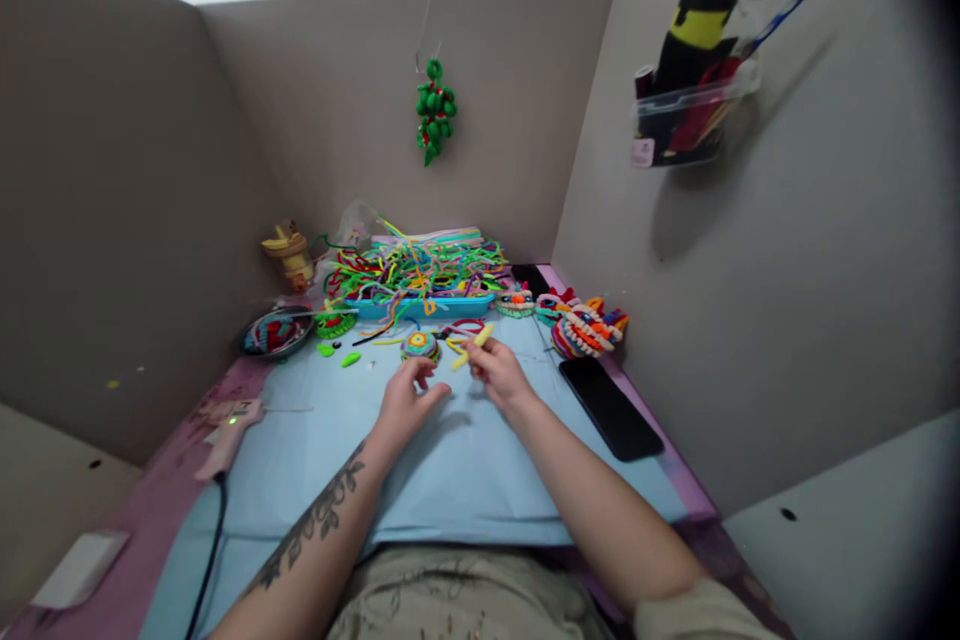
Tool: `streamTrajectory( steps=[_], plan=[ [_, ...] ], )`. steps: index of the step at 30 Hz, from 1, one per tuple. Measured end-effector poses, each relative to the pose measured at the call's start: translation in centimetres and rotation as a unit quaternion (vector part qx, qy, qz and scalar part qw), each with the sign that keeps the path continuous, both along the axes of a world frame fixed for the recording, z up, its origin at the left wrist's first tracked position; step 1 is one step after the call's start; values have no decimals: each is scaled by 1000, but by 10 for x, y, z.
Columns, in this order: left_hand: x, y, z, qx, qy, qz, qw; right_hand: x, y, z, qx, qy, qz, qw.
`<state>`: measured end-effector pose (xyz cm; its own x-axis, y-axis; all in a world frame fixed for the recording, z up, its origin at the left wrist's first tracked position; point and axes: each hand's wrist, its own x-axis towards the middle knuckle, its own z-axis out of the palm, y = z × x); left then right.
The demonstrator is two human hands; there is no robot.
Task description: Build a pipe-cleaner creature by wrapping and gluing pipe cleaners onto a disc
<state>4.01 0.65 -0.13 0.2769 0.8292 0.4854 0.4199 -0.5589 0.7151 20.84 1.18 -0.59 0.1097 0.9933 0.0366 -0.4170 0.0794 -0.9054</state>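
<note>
My right hand (499,375) pinches a short, pale yellow fuzzy stick (474,348), which looks like a pipe cleaner piece. It is held slanting above the blue cloth (315,450). To its left, my left hand (409,400) is open, thumb stretched out and apart from the bent fingers, with nothing seen between them. Just beyond the left fingertips sits a small round piece of coiled, multicoloured pipe cleaner (420,346); I cannot tell whether they touch it. A tool with red handles (466,326) lies behind my hands, partly hidden.
A blue tray (450,306) heaped with pipe cleaners stands at the back. Finished colourful pieces (589,328) and a black phone (611,407) lie to the right. At left are a pink glue gun (231,435) with its cord and a metal bowl (300,345). Grey partitions enclose the table.
</note>
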Motion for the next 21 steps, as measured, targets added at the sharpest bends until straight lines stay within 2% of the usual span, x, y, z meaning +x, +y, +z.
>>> streamTrajectory(
  steps=[3,5,7,13,21],
  plan=[
    [-9,-5,2,179,-19,50,982,13,4,5,-17,69,-66,995],
    [-14,-10,3,265,-13,39,964,17,4,6,-25,85,-76,993],
    [-17,-14,3,317,14,9,948,16,4,5,-33,85,-67,994],
    [-18,-24,3,371,116,-81,918,9,1,3,-39,86,-41,995],
    [-11,-31,6,403,153,-66,900,9,0,1,-37,71,-35,996]
  ],
)
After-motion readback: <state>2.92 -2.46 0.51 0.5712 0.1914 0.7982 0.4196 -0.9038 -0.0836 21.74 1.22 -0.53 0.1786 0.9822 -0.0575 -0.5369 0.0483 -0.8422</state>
